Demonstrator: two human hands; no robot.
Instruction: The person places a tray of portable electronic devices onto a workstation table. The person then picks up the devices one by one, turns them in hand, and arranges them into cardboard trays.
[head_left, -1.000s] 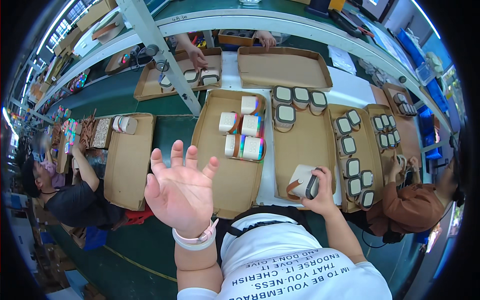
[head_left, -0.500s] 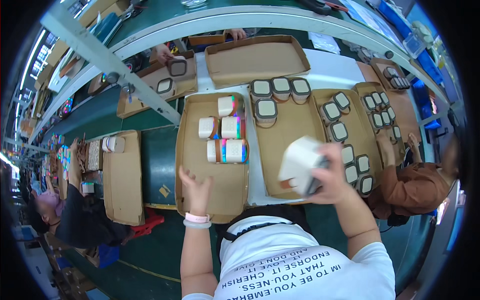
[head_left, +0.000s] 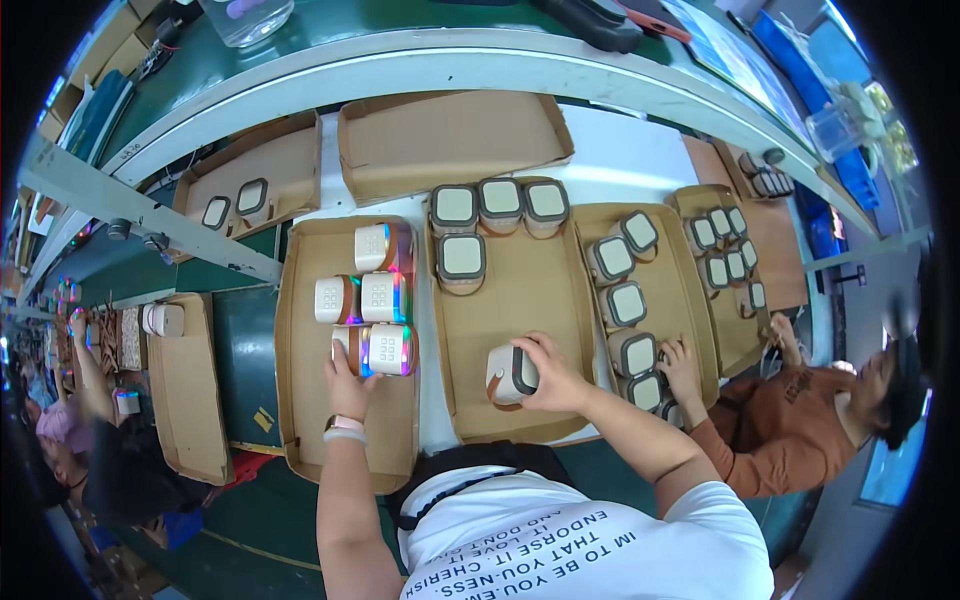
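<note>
My right hand [head_left: 552,375] grips a white portable speaker [head_left: 503,368] with a dark-rimmed end and a brown strap. This speaker is tilted on its side, low in the middle cardboard tray [head_left: 510,300]. In the left cardboard tray [head_left: 315,430], my left hand [head_left: 348,385] has its fingers and thumb on a white speaker [head_left: 341,338] at the near left of a group. Beside it sits another white speaker [head_left: 390,349] with coloured lights glowing along its edge. Several lit speakers [head_left: 380,297] lie farther up the same tray.
Several speakers [head_left: 462,257] stand at the far end of the middle tray. A co-worker's hand [head_left: 682,370] reaches into the right tray [head_left: 680,300] of speakers. Across the bench lies a long cardboard tray [head_left: 450,140], below a metal rail [head_left: 450,72]. Another person works at left.
My right hand has brought its speaker down and left into the middle tray. My left hand has moved forward onto a speaker in the left tray. The view has shifted.
</note>
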